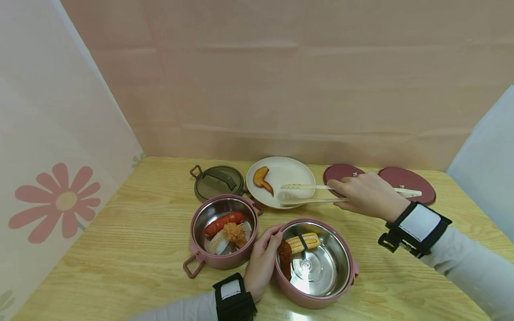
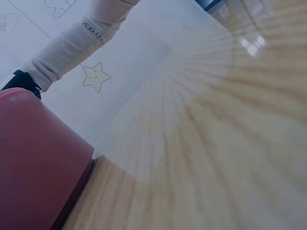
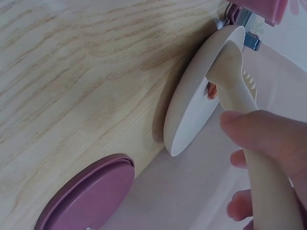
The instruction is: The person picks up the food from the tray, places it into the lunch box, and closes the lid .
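In the head view my right hand (image 1: 367, 194) grips cream serving tongs (image 1: 311, 200). Their arms stand apart over a white plate (image 1: 297, 171), right of a browned chicken wing (image 1: 262, 179) on it. The right wrist view shows the thumb along the tongs (image 3: 268, 187), with the plate (image 3: 184, 132) beyond. My left hand (image 1: 261, 261) holds the left rim of a round pink lunch box (image 1: 311, 301) with a steel inside. That box contains a yellow, dark-banded piece (image 1: 304, 243) and a glazed brown drumstick-like piece (image 1: 285, 261). The left wrist view shows a pink wall (image 2: 38, 158), no fingers.
Left of my left hand stands another pink lunch box (image 1: 225, 263), its handle out, with sausage (image 1: 222, 223) and a crumbed fried piece (image 1: 234, 234). A dark lid (image 1: 214, 189) lies behind it. Two maroon lids (image 1: 413, 178) lie back right, before the backdrop.
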Available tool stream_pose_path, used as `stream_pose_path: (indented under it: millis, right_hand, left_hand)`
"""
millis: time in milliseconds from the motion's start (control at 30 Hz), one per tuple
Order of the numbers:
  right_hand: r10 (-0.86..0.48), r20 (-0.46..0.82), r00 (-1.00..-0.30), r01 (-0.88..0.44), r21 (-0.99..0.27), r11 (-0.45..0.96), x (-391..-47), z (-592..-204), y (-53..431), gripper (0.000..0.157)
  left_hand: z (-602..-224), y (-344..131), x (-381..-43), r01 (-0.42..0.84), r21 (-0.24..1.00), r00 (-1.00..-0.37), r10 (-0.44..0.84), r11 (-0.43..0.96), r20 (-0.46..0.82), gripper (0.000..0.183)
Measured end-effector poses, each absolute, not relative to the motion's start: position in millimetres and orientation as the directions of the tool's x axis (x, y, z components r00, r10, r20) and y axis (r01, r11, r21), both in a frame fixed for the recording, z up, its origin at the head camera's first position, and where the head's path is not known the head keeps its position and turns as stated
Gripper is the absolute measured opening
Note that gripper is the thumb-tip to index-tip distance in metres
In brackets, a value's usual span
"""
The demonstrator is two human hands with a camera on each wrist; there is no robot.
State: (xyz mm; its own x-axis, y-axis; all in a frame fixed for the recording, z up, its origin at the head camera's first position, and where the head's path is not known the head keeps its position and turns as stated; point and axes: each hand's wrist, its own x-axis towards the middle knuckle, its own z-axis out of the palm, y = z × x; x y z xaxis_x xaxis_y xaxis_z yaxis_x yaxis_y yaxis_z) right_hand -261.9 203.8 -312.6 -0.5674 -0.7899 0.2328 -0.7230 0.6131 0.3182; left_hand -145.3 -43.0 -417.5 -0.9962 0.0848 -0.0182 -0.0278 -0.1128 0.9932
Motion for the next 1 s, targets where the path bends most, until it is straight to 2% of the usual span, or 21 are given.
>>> stream_pose_path:
  millis: [300, 767, 1000]
  right_hand:
    - [-0.795, 0.237, -0.558, -0.715, 0.348, 0.606, -265.4, -311.3, 201.5, 0.034]
    - [-0.813, 0.269, -0.516, -0.741, 0.337, 0.581, -269.0, -313.5, 204.3, 0.026]
    - [-0.826, 0.239, -0.510, -0.749, 0.349, 0.564, -270.2, -310.4, 200.1, 0.022]
  left_hand:
    - [-417.4, -43.1, -145.1, -0.021, 0.992, -0.995, 0.097, -0.122, -0.009, 0.043]
    - [-416.5, -42.3, -145.4, -0.031, 0.993, -0.996, 0.090, -0.115, -0.021, 0.042]
    - [-416.7, -42.7, -145.3, -0.049, 0.992, -0.995, 0.087, -0.114, -0.040, 0.044]
